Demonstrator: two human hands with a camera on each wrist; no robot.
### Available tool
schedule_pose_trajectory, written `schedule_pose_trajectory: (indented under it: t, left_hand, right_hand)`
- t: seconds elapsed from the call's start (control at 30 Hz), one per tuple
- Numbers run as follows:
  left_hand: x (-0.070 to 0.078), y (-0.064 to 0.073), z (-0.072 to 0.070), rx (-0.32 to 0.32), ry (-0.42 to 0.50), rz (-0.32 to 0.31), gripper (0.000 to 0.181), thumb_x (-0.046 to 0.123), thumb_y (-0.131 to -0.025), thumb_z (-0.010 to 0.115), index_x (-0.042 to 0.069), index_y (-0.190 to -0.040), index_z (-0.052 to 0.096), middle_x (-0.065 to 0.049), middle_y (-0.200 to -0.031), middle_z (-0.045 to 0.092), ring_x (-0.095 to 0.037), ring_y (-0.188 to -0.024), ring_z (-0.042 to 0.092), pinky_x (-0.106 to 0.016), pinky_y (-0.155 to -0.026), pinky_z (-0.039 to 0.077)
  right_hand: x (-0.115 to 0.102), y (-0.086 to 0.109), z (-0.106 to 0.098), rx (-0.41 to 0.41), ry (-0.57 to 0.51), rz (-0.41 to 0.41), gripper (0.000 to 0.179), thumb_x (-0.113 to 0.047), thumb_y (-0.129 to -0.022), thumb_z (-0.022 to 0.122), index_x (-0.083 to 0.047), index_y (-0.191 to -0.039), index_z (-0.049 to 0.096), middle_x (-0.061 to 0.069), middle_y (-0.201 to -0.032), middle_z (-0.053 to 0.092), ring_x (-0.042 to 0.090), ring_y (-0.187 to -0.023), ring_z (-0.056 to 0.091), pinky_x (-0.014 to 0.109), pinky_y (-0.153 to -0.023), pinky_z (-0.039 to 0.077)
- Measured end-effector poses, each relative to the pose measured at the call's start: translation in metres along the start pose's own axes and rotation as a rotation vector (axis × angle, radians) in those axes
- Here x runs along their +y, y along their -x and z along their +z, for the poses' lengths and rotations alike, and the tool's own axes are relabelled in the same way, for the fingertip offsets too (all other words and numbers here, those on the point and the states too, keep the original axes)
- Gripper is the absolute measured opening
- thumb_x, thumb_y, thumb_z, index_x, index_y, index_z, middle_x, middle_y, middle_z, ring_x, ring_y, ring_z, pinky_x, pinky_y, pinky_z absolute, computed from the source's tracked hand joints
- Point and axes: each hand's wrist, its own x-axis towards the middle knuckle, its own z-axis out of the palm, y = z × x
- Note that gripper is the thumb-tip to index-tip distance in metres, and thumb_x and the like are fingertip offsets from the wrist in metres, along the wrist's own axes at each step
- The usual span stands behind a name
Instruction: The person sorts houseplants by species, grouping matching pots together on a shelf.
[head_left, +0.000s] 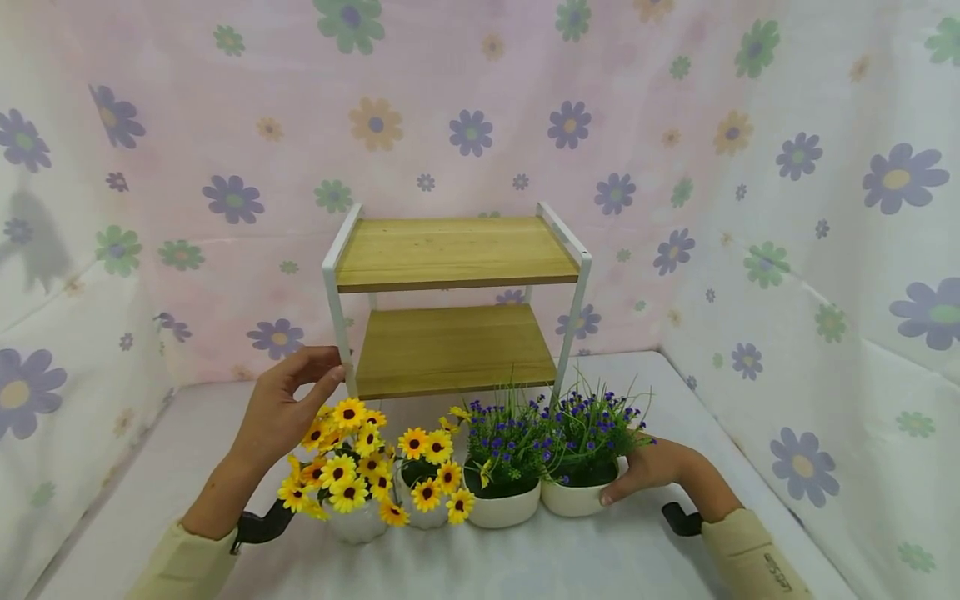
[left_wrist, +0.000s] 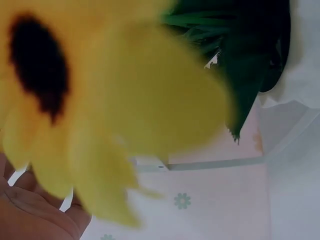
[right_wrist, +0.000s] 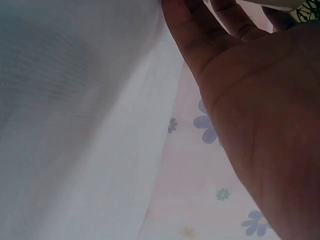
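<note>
A two-tier shelf (head_left: 457, 254) with wooden boards and white metal legs stands in the middle. My left hand (head_left: 281, 408) pinches its left front leg between thumb and fingers, just behind the yellow flowers. In front of the shelf is a row of potted artificial plants. At the right end, my right hand (head_left: 656, 467) grips a white pot of purple flowers (head_left: 581, 496), thumb on its front and the other fingers mostly hidden behind. Beside it sits a second pot of purple flowers (head_left: 502, 508). A blurred yellow flower (left_wrist: 150, 90) fills much of the left wrist view.
Two pots of yellow flowers, a fuller one (head_left: 356, 521) and a smaller one (head_left: 423, 508), stand left of the purple ones. White cloth (head_left: 637, 558) covers the table. Flower-printed curtains (head_left: 465, 83) enclose the back and both sides.
</note>
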Motion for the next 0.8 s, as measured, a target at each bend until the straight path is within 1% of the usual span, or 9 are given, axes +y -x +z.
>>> schedule_pose_trajectory:
  t: [0.03,0.13,0.23,0.37,0.47,0.57,0.63,0.73,0.8]
  left_hand:
    - [0.000,0.000,0.000,0.000,0.000,0.000,0.025,0.010,-0.106,0.065,0.010,-0.131,0.071,-0.006,-0.123,0.074,0.006,-0.104,0.067,-0.011,-0.098,0.044]
    - [0.000,-0.001,0.000,-0.002,-0.001,0.001,0.025,0.007,-0.107,0.063,0.008,-0.131,0.070,-0.007,-0.124,0.074,0.009,-0.102,0.065,-0.010,-0.099,0.043]
    - [-0.001,-0.001,0.001,-0.006,0.002,0.001,0.026,0.008,-0.108,0.063,0.008,-0.132,0.069,-0.007,-0.124,0.073,0.008,-0.103,0.066,-0.010,-0.099,0.043]
    - [-0.002,-0.002,0.002,-0.006,0.020,0.005,0.025,0.008,-0.107,0.063,0.007,-0.132,0.069,-0.007,-0.123,0.074,0.005,-0.102,0.068,-0.010,-0.098,0.045]
    - [-0.003,-0.002,0.003,0.000,0.025,0.007,0.024,0.008,-0.107,0.064,0.007,-0.130,0.070,-0.007,-0.120,0.075,0.004,-0.100,0.069,-0.010,-0.097,0.046]
    - [-0.003,-0.002,0.004,0.007,0.027,0.004,0.022,0.007,-0.106,0.065,0.006,-0.128,0.070,-0.008,-0.115,0.075,0.004,-0.097,0.069,-0.009,-0.094,0.047]
    - [-0.003,-0.002,0.004,0.011,0.024,0.001,0.022,0.007,-0.105,0.066,0.006,-0.127,0.071,-0.008,-0.113,0.076,0.004,-0.096,0.069,-0.009,-0.092,0.049]
    - [-0.004,-0.002,0.004,0.014,0.015,-0.003,0.022,0.007,-0.105,0.067,0.005,-0.126,0.071,-0.009,-0.111,0.076,0.005,-0.095,0.069,-0.009,-0.090,0.049]
    - [-0.004,-0.003,0.003,0.016,0.010,-0.004,0.022,0.007,-0.105,0.067,0.005,-0.126,0.070,-0.009,-0.111,0.076,0.005,-0.094,0.069,-0.009,-0.090,0.049]
  right_hand:
    - [-0.002,0.000,0.000,-0.014,0.022,0.053,0.114,-0.051,-0.083,0.088,0.008,-0.161,0.030,0.029,-0.162,0.040,0.043,-0.145,0.045,0.063,-0.111,0.044]
    - [-0.005,0.001,-0.002,-0.054,0.098,0.199,0.099,-0.062,-0.082,0.083,0.011,-0.143,0.056,0.026,-0.138,0.062,0.035,-0.121,0.062,0.058,-0.098,0.052]
    - [-0.007,0.001,-0.002,-0.066,0.155,0.272,0.093,-0.066,-0.081,0.081,0.010,-0.132,0.065,0.022,-0.126,0.068,0.032,-0.108,0.066,0.058,-0.093,0.055]
    - [-0.007,0.002,-0.002,-0.053,0.156,0.247,0.103,-0.063,-0.082,0.081,0.009,-0.150,0.050,0.026,-0.143,0.062,0.039,-0.121,0.065,0.061,-0.099,0.053]
    - [-0.006,0.004,-0.002,-0.045,0.140,0.206,0.105,-0.060,-0.084,0.081,0.007,-0.156,0.044,0.027,-0.147,0.058,0.041,-0.124,0.064,0.061,-0.100,0.053]
    - [-0.005,0.007,-0.003,-0.020,0.134,0.165,0.103,-0.056,-0.084,0.082,0.005,-0.156,0.043,0.024,-0.145,0.061,0.036,-0.119,0.066,0.059,-0.097,0.054]
    - [-0.005,0.009,-0.005,0.006,0.141,0.140,0.098,-0.053,-0.084,0.083,0.005,-0.154,0.046,0.020,-0.138,0.065,0.031,-0.111,0.066,0.056,-0.093,0.056]
    - [-0.007,0.013,-0.010,0.036,0.169,0.156,0.092,-0.052,-0.084,0.083,0.005,-0.149,0.052,0.017,-0.128,0.070,0.026,-0.103,0.067,0.053,-0.089,0.057]
    - [-0.008,0.015,-0.014,0.050,0.184,0.185,0.091,-0.053,-0.084,0.082,0.008,-0.146,0.055,0.020,-0.127,0.071,0.028,-0.102,0.068,0.053,-0.089,0.058]
